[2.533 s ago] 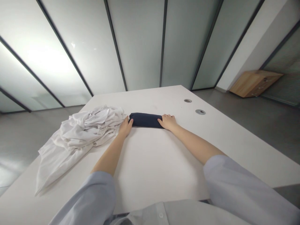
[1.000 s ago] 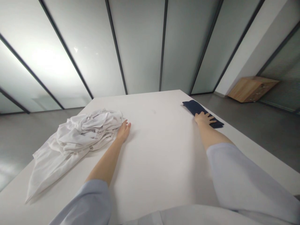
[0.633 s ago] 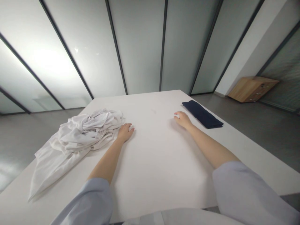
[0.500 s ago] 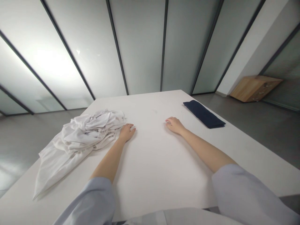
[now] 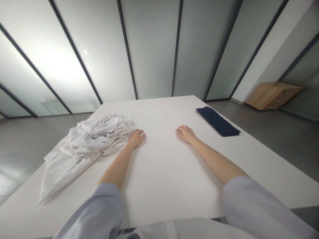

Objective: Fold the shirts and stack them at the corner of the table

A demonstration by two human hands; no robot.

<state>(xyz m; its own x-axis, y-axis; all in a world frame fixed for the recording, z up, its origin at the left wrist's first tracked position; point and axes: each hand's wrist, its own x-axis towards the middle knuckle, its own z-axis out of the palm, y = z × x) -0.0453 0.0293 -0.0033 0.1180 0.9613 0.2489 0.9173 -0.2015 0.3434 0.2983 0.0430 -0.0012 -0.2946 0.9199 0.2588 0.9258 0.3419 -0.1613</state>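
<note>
My left hand (image 5: 136,138) rests on the white table (image 5: 161,172), fingers apart and holding nothing. Right beside it, on the left, lies a crumpled heap of white cloth (image 5: 92,139), with one corner spread toward the table's near left. Whether my fingertips touch the heap's edge I cannot tell. My right hand (image 5: 186,134) also lies on the tabletop, its fingers loosely curved and apart with nothing in them. Farther right, a dark navy cloth (image 5: 218,121) lies folded in a long flat strip, apart from my right hand.
Frosted glass panels (image 5: 154,49) with dark frames stand beyond the table's far edge. A wooden drawer cabinet (image 5: 272,95) sits on the grey floor (image 5: 249,116) at the back right.
The view has tilted slightly. Both hands stay in about the same places on the table, and the cloths have not moved.
</note>
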